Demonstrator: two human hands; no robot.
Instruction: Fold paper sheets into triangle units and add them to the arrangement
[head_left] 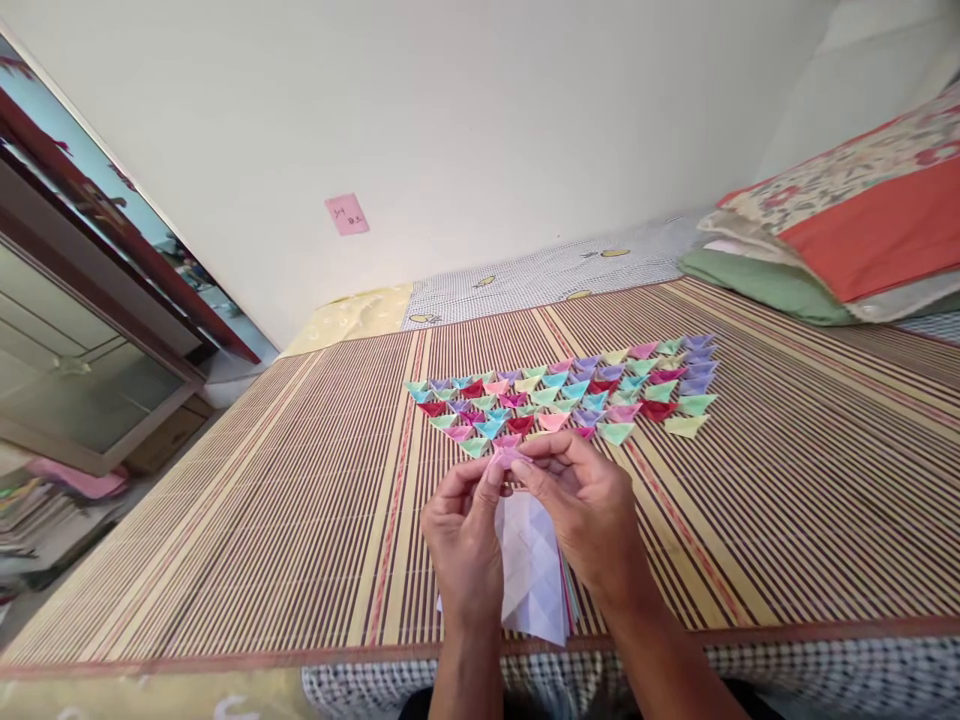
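Note:
Between my two hands is a small pink piece of folded paper [508, 457], pinched by the thumbs and fingers. My left hand [466, 525] has its near side and my right hand [589, 505] has its other edge. Beneath my hands lies a stack of pale paper sheets [531, 570], partly hidden, with coloured edges showing on its right. Just beyond, several rows of small folded paper boats [555, 393] in red, green, blue, pink, yellow and purple stand on the mat. My hands cover part of the nearest row.
A striped bamboo mat [300, 520] covers the bed. At the right back lie a red floral pillow [885, 215] and a green cloth [765, 287]. A pink note [347, 214] sticks to the white wall. At the left stands a glass-fronted cabinet [71, 365].

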